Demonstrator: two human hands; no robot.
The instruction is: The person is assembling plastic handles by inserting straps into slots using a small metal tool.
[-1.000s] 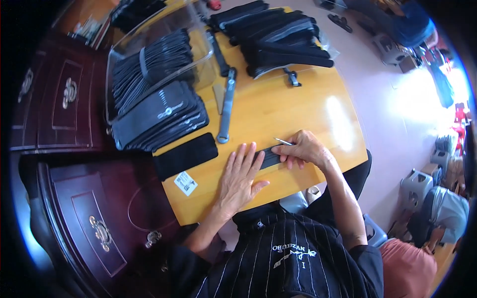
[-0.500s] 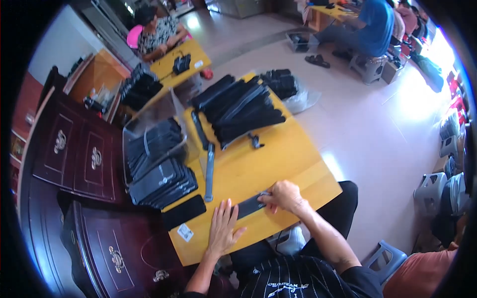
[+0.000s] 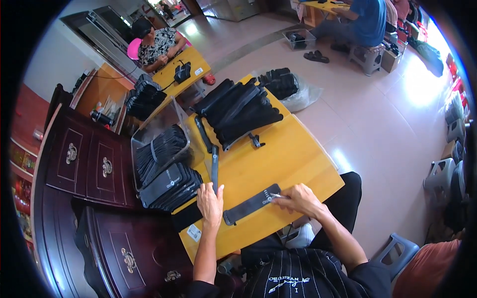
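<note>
Item in hand: black strap [image 3: 251,204], long, flat and narrow, lying at a slant on the yellow table [image 3: 293,159] near its front edge, between the two hands.
Left hand [image 3: 210,202]: laid flat, fingers spread, palm down on the table just beside the strap's lower end; it grips nothing, and whether it touches the strap cannot be told.
Right hand [image 3: 298,198]: fingers curled, pinching a thin light-coloured tool [image 3: 276,195] whose tip rests at the strap's upper end; the tool's kind is too small to tell.
Likely handling: judged light and limp, fabric-like; it should bend and slide on the smooth tabletop unless pressed down. No sign of fragility.
Where to hold: judged best pinned flat near one end with the palm, or pinched across its narrow width; lifting by one end would let it droop.
Nearby stock: bundles of black pieces [image 3: 169,184] just left of the left hand, a clear bin [image 3: 154,149] of more behind them, a larger black pile [image 3: 238,109] at the far end of the table.
Loose part: long dark bar [image 3: 214,166] lying beyond the left hand.
</note>
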